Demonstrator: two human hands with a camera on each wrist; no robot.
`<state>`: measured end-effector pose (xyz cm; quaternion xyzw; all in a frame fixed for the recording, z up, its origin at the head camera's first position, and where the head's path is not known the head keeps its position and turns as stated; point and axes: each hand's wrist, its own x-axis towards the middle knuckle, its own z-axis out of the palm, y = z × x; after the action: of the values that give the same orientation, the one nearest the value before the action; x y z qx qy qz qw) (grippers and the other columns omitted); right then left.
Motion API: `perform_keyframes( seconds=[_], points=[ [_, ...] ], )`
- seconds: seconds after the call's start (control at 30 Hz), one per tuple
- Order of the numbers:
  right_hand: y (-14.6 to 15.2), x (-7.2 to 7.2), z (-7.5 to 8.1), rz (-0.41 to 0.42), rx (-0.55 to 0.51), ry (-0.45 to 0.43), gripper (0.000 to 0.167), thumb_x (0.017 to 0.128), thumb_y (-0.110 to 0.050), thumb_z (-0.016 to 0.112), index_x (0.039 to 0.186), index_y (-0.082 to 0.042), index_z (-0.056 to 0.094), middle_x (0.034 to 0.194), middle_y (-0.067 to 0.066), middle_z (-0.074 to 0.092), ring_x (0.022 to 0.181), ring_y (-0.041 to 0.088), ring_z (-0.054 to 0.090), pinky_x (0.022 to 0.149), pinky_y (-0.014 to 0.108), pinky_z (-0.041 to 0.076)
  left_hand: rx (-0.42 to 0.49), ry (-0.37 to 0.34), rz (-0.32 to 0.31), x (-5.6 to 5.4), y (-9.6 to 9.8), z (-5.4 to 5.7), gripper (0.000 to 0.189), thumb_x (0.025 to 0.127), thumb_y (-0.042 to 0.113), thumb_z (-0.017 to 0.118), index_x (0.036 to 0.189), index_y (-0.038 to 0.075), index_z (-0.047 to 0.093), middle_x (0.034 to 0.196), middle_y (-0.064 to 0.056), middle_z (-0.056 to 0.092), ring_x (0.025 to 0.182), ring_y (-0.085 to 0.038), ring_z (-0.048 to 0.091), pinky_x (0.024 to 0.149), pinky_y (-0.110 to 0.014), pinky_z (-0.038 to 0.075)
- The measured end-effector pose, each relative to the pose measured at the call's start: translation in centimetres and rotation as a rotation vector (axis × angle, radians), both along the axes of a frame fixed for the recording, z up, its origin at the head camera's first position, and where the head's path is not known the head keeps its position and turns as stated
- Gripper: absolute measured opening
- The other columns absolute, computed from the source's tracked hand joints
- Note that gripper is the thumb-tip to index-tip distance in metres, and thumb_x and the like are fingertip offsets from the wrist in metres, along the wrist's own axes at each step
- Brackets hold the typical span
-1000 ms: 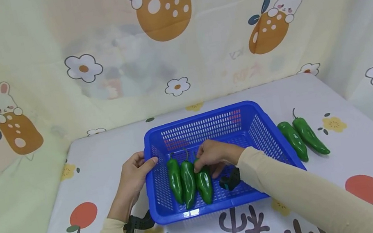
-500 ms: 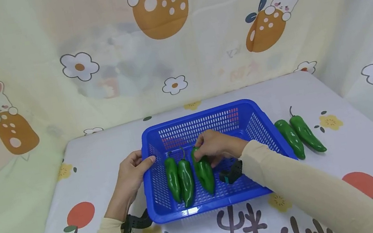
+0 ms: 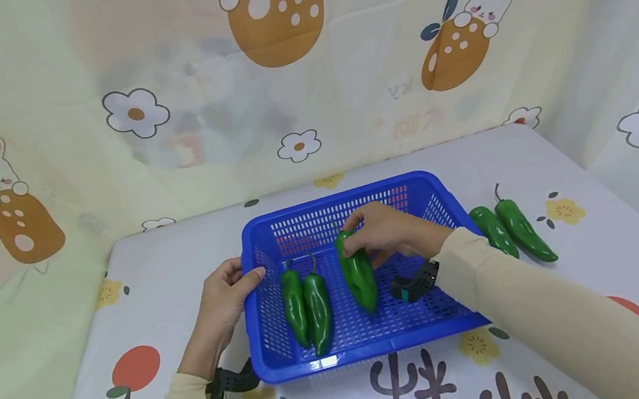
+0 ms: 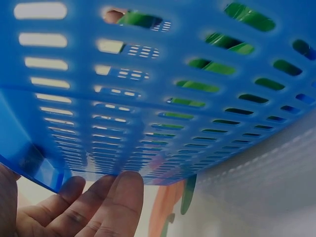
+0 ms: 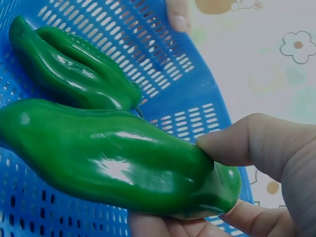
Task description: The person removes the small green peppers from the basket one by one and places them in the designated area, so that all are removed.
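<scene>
My right hand (image 3: 386,234) pinches a glossy green pepper (image 3: 360,278) near its stem end, above the basket floor. In the right wrist view the thumb lies on one side of that pepper (image 5: 113,158) and the fingers on the other. My left hand (image 3: 228,301) grips the left rim of the blue slotted basket (image 3: 347,357), thumb over the edge. From the left wrist view its fingers (image 4: 123,202) press the outside of the basket wall. Two more green peppers lie side by side in the basket's left part, the outer pepper (image 3: 296,307) and the inner pepper (image 3: 318,310).
Two green peppers lie on the tablecloth right of the basket, a near pepper (image 3: 493,229) partly behind the right sleeve and a far pepper (image 3: 524,229). A printed curtain (image 3: 205,134) hangs behind the white printed tablecloth (image 3: 172,275).
My right hand has lifted the third pepper away from the other two, moving it right and toward the basket's back. The left hand keeps its grip on the rim.
</scene>
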<state>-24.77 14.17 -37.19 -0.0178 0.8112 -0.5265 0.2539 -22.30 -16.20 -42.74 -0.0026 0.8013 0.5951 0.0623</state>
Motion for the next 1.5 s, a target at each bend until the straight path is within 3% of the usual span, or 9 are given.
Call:
perform_keyframes(
  seconds=[0.43, 0.73, 0.97, 1.5],
  points=[
    [2.7, 0.8, 1.0, 0.007, 0.007, 0.059, 0.054, 0.089, -0.013, 0.074, 0.137, 0.004, 0.054, 0.118, 0.022, 0.068, 0.091, 0.028, 0.075, 0.078, 0.045, 0.065, -0.003, 0.006, -0.004, 0.0, -0.1, 0.0, 0.040, 0.101, 0.021, 0.068, 0.132, -0.002, 0.059, 0.114, -0.021, 0.070, 0.091, -0.020, 0.072, 0.078, -0.026, 0.062],
    [5.0, 1.6, 1.7, -0.027, -0.001, 0.079, 0.050, 0.091, -0.014, 0.074, 0.135, 0.003, 0.058, 0.123, 0.022, 0.062, 0.094, 0.028, 0.074, 0.080, 0.045, 0.065, 0.003, 0.001, -0.010, 0.0, 0.0, -0.1, 0.040, 0.101, 0.021, 0.068, 0.132, -0.002, 0.059, 0.114, -0.022, 0.070, 0.090, -0.021, 0.072, 0.077, -0.027, 0.062],
    [6.8, 2.0, 2.0, -0.042, -0.005, 0.087, 0.055, 0.091, -0.015, 0.074, 0.140, 0.004, 0.054, 0.130, 0.024, 0.058, 0.099, 0.028, 0.072, 0.083, 0.045, 0.064, 0.003, 0.002, -0.014, 0.0, 0.1, -0.2, 0.040, 0.101, 0.021, 0.068, 0.132, -0.002, 0.059, 0.114, -0.023, 0.070, 0.089, -0.021, 0.072, 0.077, -0.027, 0.063],
    [9.7, 2.5, 3.3, -0.082, 0.022, 0.114, 0.061, 0.094, -0.017, 0.072, 0.145, 0.005, 0.049, 0.128, 0.024, 0.057, 0.095, 0.025, 0.070, 0.080, 0.040, 0.064, -0.014, 0.005, -0.006, 0.1, 0.0, 0.0, 0.039, 0.101, 0.021, 0.068, 0.133, -0.001, 0.060, 0.114, -0.021, 0.071, 0.090, -0.020, 0.072, 0.078, -0.026, 0.062]
  ],
)
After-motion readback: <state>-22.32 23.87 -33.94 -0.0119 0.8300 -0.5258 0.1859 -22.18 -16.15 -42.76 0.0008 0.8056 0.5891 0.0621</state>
